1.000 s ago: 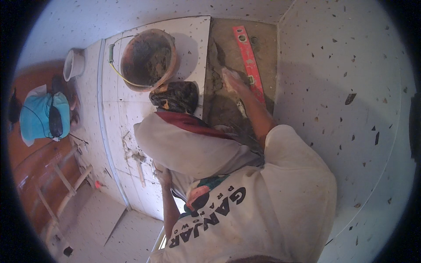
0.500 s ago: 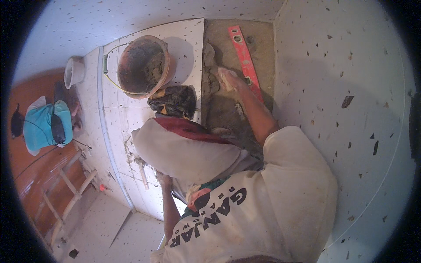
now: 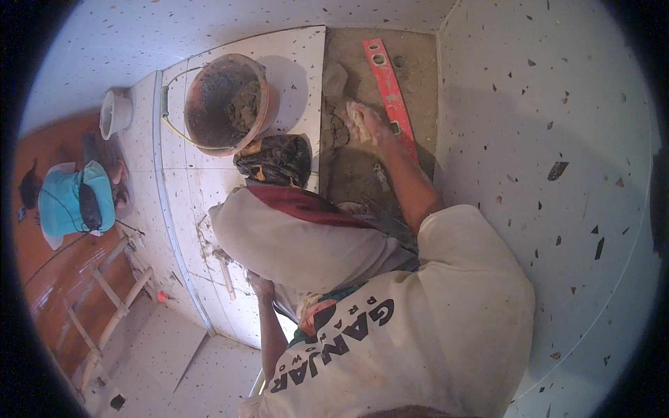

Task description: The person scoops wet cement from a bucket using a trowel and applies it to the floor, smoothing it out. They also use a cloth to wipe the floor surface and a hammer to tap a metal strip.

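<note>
My right hand (image 3: 365, 122), smeared pale with mortar, is closed low over the patch of wet grey mortar (image 3: 336, 132). What it holds, if anything, is hidden. A red spirit level (image 3: 387, 87) lies on the bed just right of that hand. My left hand (image 3: 262, 286) is down by my bent knee, and its fingers are mostly hidden behind my grey trouser leg (image 3: 300, 244) with a dark red band. Left of the mortar stands an orange-brown bucket (image 3: 230, 97), tilted in view, with mortar inside. Beside it lies a black crumpled thing with orange patches (image 3: 279, 160).
White speckled walls (image 3: 543, 125) close in on the right and far side. White tiles (image 3: 296, 63) border the bed. At the left are a small white bucket (image 3: 116, 113), a person in a turquoise top (image 3: 77, 198) on a brown floor, and a wooden ladder (image 3: 111, 292).
My right hand has curled from stretched fingers into a closed shape, at nearly the same spot. The view has shifted slightly; the level and bucket stay put.
</note>
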The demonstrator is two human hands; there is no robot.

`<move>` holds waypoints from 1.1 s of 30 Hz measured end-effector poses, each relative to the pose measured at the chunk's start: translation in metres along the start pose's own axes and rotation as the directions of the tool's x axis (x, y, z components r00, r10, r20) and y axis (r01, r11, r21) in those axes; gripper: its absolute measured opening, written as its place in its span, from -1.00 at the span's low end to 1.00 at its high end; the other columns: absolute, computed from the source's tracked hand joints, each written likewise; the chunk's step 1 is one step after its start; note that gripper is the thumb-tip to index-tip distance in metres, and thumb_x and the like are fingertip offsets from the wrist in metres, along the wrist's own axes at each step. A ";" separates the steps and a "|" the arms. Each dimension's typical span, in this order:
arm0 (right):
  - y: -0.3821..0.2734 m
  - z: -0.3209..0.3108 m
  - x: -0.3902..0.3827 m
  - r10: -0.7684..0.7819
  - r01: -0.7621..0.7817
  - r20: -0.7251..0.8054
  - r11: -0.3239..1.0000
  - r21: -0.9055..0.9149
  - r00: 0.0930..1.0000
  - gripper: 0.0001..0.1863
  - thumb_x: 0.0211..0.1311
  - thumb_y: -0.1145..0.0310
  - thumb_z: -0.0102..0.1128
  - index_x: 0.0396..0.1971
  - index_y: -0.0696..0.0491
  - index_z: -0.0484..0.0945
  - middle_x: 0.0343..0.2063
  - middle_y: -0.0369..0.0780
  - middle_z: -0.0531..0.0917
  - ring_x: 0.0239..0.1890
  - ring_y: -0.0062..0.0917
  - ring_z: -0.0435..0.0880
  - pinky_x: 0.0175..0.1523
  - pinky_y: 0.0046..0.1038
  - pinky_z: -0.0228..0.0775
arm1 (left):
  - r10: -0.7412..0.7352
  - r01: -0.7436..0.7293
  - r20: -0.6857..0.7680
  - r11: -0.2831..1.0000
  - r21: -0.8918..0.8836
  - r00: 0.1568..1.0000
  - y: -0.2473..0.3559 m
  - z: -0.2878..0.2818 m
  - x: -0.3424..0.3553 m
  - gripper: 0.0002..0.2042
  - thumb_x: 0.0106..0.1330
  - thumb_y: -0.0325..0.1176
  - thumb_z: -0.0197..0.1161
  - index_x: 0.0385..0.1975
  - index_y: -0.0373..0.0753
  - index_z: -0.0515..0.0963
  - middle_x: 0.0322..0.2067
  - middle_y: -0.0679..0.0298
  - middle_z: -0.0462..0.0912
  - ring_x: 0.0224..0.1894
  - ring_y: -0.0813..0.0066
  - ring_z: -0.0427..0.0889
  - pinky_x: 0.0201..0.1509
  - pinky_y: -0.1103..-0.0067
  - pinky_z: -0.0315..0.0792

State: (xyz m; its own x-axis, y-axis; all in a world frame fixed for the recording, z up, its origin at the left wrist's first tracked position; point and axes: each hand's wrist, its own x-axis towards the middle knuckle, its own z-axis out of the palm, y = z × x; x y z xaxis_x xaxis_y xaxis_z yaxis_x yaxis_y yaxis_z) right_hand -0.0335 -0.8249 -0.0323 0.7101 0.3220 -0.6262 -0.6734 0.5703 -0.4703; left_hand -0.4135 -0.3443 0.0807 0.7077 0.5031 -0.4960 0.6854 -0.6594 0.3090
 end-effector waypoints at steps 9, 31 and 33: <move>-0.043 -0.010 0.032 -0.035 0.024 -0.087 0.992 -0.127 0.996 -0.64 0.38 0.04 -0.03 -0.22 0.05 0.52 -0.57 -0.29 0.52 -0.65 -0.58 0.46 -0.57 -0.49 0.39 | 0.025 -0.024 -0.006 0.985 0.173 1.000 -0.060 0.001 0.015 -0.29 0.23 0.09 0.12 0.22 -0.38 0.34 0.22 -0.11 0.37 0.32 -0.09 0.25 0.42 0.14 -0.03; -0.149 -0.007 0.138 -0.080 0.396 0.419 -0.208 -0.895 0.905 -0.60 0.35 0.04 0.03 -0.17 0.10 0.57 -0.53 -0.21 0.61 -0.52 -0.45 0.62 -0.40 -0.34 0.51 | 0.100 -0.102 0.041 0.992 0.073 0.994 -0.027 -0.003 0.017 -0.29 0.22 0.00 0.20 0.24 -0.41 0.28 0.22 -0.21 0.33 0.26 -0.12 0.32 0.35 0.15 0.14; -0.145 -0.006 0.134 -0.026 0.366 0.383 -0.245 -0.898 0.923 -0.64 0.34 0.09 0.04 -0.16 0.09 0.58 -0.52 -0.21 0.63 -0.51 -0.47 0.63 -0.40 -0.33 0.52 | 0.062 -0.066 0.088 0.997 0.048 0.994 -0.021 0.003 0.016 -0.22 0.18 0.03 0.23 0.28 -0.42 0.22 0.24 -0.21 0.30 0.29 -0.12 0.28 0.38 0.18 0.13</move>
State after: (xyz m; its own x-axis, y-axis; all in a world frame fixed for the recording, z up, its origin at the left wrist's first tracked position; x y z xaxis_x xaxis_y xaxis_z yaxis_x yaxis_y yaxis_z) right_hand 0.1583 -0.8689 -0.0518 0.7519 0.5720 -0.3277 0.2398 -0.7003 -0.6723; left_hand -0.4175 -0.3240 0.0637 0.7310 0.4105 -0.5452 0.6280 -0.7172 0.3021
